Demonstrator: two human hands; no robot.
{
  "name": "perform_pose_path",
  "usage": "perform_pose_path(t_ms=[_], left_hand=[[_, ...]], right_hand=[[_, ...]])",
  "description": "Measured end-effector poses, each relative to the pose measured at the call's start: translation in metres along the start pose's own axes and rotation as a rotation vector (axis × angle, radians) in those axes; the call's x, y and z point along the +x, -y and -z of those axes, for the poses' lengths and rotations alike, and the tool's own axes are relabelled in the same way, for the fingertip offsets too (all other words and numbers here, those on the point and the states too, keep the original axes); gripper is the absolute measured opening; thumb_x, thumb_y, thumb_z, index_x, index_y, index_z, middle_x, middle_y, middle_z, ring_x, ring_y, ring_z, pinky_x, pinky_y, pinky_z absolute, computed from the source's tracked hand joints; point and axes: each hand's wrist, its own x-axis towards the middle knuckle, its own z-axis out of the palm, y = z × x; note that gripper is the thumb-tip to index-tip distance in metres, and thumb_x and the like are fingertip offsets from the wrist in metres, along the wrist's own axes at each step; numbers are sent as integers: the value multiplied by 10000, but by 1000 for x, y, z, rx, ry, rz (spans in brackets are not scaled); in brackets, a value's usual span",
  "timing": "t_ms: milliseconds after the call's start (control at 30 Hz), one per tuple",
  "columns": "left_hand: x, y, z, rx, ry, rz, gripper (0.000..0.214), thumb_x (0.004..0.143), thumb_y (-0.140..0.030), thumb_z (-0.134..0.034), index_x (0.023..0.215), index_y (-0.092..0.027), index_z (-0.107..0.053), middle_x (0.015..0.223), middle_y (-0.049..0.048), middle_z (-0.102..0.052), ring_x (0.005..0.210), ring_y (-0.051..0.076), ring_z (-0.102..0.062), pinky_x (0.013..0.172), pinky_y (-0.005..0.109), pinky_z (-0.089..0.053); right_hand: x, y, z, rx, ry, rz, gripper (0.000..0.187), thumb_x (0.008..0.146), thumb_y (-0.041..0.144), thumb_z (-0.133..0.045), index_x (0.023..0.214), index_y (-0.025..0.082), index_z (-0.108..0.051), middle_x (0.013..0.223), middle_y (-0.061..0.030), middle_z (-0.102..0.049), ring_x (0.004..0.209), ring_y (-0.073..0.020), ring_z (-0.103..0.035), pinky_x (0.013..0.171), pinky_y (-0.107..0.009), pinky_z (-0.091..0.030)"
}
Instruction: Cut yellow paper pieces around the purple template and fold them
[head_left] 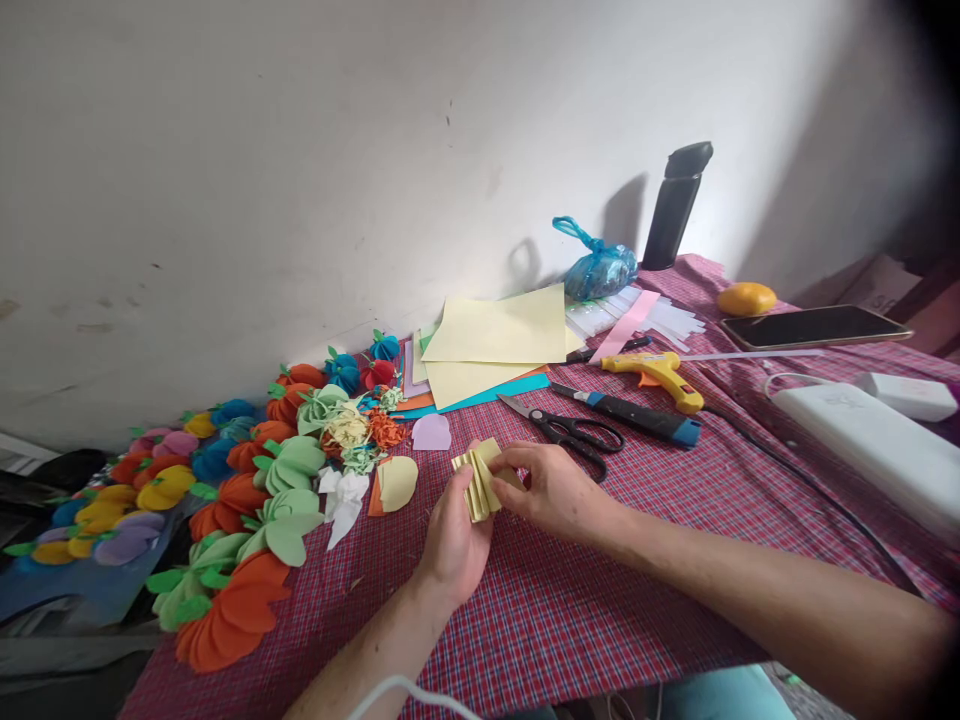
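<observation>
A pale yellow paper strip [475, 492], folded into narrow accordion pleats, is held between my two hands above the checked cloth. My left hand [459, 540] grips its left side, thumb on the front. At the right edge, my right hand [544, 488] pinches the paper between thumb and fingers. Just left lie a rounded yellow paper piece [398, 484] over an orange one, and a lilac paper piece [432, 433]. Black-handled scissors [562, 428] rest behind my right hand, with a utility knife [637, 415] beside them.
Paper pumpkins [229, 505] crowd the table's left side near paper scraps [349, 425]. Coloured sheets [495, 325] are stacked at the back. A yellow glue gun [660, 375], a phone [817, 326], a white power strip [862, 445], an orange fruit [746, 298] and a black bottle [673, 215] stand rightward.
</observation>
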Motion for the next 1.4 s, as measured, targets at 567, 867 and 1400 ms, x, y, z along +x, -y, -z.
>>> perform_pose_path(t_ms=[567,867,1400], left_hand=[[0,-1,-3,-5,5,-8,329,825,-266,-459,1119,-163,-566,1081,66,-630,999,182,-567,873,297,-431],[2,-1,0,10,12,-8,316,829,-289,-457,1090,-163,-582,1008,58,-650,937,177,-587,832,294,-452],[2,4,5,12,27,-51,393,832,-291,-463,1208,-188,-509,1200,66,-572,1111,192,-508,902,279,-418]], right_hand=[[2,-9,-5,11,-50,-102,128,779,152,-453,788,173,-579,630,22,-587,526,-75,-484,493,-183,-301],[1,-12,-6,-16,-60,-36,210,786,108,-431,911,186,-580,663,11,-599,544,-90,-502,520,-192,-335],[0,-3,-2,-15,-2,18,150,765,272,-570,826,166,-656,748,-16,-592,639,-106,-510,584,-213,-360]])
